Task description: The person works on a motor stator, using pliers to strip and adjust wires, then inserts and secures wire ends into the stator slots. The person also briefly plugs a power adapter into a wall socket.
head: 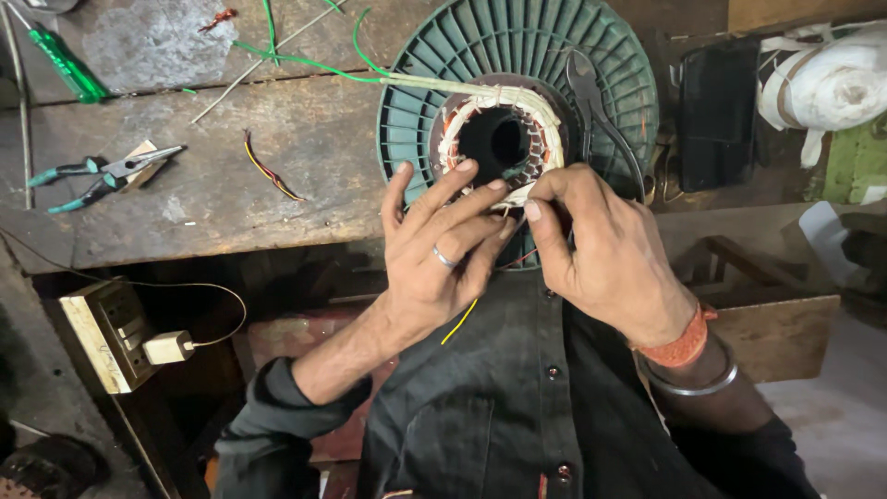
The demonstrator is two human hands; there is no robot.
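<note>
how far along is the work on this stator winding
Done: the stator coils look wound and bound with white tape. In hand: the left hand steadies the lower edge while the right hand pinches something small there. Left: loose leads, a green wire trailing off and a yellow wire hanging below, are not yet tucked in. Pliers lie unused on the bench.

- Green-handled screwdriver (63, 63), at 10 o'clock, lying aslant on the wooden bench (305, 139).
- Teal-handled pliers (106, 174), at 9 o'clock, jaws resting on a small wood scrap.
- Red-and-yellow wire offcut (268, 169), just right of those pliers.
- Switch box (106, 333) with white plug (169, 347), at 8 o'clock, below bench edge.
- White cloth tape bundle (827, 83), at 2 o'clock.
- Black flat case (716, 111), beside the bundle.
</note>
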